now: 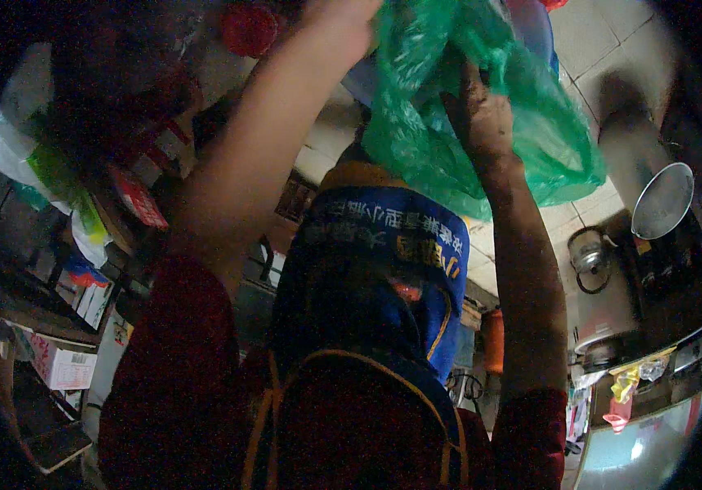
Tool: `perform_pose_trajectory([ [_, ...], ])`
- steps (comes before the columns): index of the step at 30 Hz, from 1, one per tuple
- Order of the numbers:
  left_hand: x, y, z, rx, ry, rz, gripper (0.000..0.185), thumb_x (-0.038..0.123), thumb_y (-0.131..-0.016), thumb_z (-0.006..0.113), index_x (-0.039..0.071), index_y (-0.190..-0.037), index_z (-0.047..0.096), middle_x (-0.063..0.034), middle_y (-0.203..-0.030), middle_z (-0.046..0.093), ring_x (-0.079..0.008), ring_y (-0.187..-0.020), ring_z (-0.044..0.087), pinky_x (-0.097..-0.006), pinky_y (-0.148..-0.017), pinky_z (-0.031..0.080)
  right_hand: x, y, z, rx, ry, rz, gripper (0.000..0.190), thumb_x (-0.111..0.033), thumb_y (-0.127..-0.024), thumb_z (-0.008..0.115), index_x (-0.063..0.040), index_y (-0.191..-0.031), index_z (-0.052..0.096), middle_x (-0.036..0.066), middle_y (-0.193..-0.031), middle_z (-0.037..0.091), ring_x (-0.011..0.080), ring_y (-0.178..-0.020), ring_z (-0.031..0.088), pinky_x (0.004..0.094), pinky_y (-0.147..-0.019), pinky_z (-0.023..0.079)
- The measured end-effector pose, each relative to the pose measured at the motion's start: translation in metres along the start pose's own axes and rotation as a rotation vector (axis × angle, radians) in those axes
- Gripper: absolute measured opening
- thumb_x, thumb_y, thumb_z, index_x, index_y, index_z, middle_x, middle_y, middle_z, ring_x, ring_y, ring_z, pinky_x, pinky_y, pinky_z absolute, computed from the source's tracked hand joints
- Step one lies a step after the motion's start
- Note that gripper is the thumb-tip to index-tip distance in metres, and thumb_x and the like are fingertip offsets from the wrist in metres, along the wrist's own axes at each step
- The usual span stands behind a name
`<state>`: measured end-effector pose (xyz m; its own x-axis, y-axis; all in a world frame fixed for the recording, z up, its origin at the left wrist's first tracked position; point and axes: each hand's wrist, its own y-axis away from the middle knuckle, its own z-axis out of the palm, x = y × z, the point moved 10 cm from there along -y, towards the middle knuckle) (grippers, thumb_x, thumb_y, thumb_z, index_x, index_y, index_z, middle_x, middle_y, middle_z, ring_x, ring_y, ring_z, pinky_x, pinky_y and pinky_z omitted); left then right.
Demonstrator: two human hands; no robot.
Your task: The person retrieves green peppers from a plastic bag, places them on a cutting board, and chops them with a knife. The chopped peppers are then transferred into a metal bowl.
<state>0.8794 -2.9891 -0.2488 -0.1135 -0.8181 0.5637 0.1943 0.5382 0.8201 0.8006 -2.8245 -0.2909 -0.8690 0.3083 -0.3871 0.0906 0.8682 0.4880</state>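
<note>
A large green translucent plastic bag [412, 122] hangs spread out at the top of the view. My right hand [489, 119] is at the bag's middle, partly among its folds; its exact grip on the film is unclear. My left hand [345, 24] is blurred and cut off by the top edge, beside the bag's left part; its fingers do not show. A bluish plastic container [538, 30] shows partly behind the bag. Below lies the blue apron [443, 233] that I wear, with orange trim and printed writing.
At right are a metal pot or kettle [590, 251] and a round pale lid or sieve [663, 201] on a dark surface. A printed carton [72, 367] stands at lower left. A red round object [250, 29] is at upper left. Floor tiles [596, 30] show at upper right.
</note>
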Motion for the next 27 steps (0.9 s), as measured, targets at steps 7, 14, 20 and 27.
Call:
perform_pose_trajectory([
  [7, 0.018, 0.076, -0.144, -0.079, 0.236, 0.063, 0.036, 0.018, -0.093, 0.066, 0.007, -0.127, 0.063, -0.0095, -0.129, 0.064, -0.0262, -0.117, 0.063, -0.0447, -0.095, 0.057, 0.028, 0.057, -0.056, 0.056, -0.049, -0.031, 0.052, -0.020, -0.097, 0.063, -0.014, -0.147, 0.049, 0.024, -0.132, 0.061, 0.0459, -0.114, 0.060, 0.0501, -0.101, 0.052],
  [14, 0.018, 0.129, -0.184, 0.556, -0.808, 0.533, 0.043, 0.008, -0.087, 0.070, 0.004, -0.129, 0.058, -0.0075, -0.113, 0.062, -0.0225, -0.102, 0.061, -0.0391, -0.092, 0.052, 0.048, 0.036, -0.026, 0.243, 0.028, -0.210, 0.045, -0.017, -0.097, 0.060, -0.013, -0.142, 0.055, 0.022, -0.137, 0.059, 0.0429, -0.122, 0.056, 0.0490, -0.106, 0.048],
  [20, -0.093, 0.136, 0.012, -0.616, -1.083, 1.061, 0.017, 0.014, -0.094, 0.065, 0.007, -0.109, 0.067, -0.0114, -0.085, 0.061, -0.0305, -0.073, 0.059, -0.0400, -0.069, 0.052, 0.030, 0.047, 0.024, 0.312, 0.135, -0.302, 0.040, -0.015, -0.098, 0.057, -0.011, -0.137, 0.059, 0.021, -0.140, 0.057, 0.0402, -0.129, 0.053, 0.0482, -0.111, 0.046],
  [27, -0.035, -0.105, -0.003, -0.196, -1.729, 0.438, 0.023, 0.017, -0.089, 0.063, 0.003, -0.105, 0.072, -0.0211, -0.102, 0.070, -0.0383, -0.094, 0.068, -0.0509, -0.083, 0.055, 0.054, 0.098, 0.095, -0.034, 0.201, -0.439, 0.051, -0.007, -0.089, 0.059, -0.009, -0.139, 0.061, 0.019, -0.154, 0.047, 0.0382, -0.145, 0.042, 0.0504, -0.119, 0.038],
])
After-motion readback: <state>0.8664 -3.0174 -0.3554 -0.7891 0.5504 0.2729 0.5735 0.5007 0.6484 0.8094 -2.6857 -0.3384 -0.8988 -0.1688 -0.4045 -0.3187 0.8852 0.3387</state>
